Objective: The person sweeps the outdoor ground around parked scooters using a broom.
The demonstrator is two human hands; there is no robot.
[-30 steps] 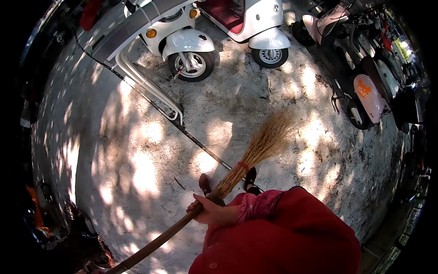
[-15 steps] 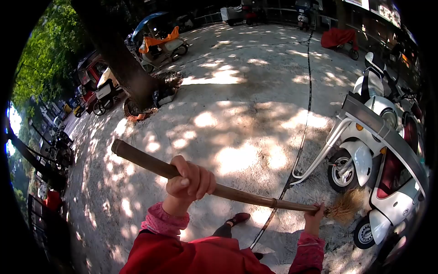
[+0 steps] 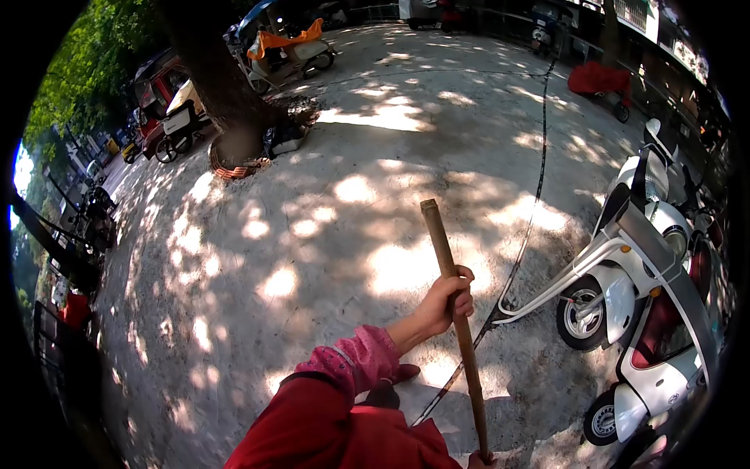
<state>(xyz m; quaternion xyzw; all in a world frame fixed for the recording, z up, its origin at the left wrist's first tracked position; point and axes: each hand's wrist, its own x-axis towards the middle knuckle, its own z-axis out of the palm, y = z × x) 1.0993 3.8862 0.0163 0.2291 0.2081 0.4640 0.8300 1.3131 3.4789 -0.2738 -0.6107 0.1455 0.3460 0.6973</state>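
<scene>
A broom's bamboo handle stands steeply in front of me, its cut top end free and tilted slightly left. My left hand is wrapped round the upper part of it, a short way below the top. At the bottom edge, my right hand shows only in part, closed round the lower handle. The bristles are out of view. Pink cuffs and red sleeves cover my arms, and a dark red shoe shows beside my left wrist.
White scooters stand close on my right, behind a white and grey metal frame. A tree with a brick ring is at the upper left. More parked vehicles line the back and left. A dark line crosses the concrete ground.
The broom has swung from nearly level to steep. My left hand has moved right, and my right hand has dropped to the bottom edge. The bristles have left the view.
</scene>
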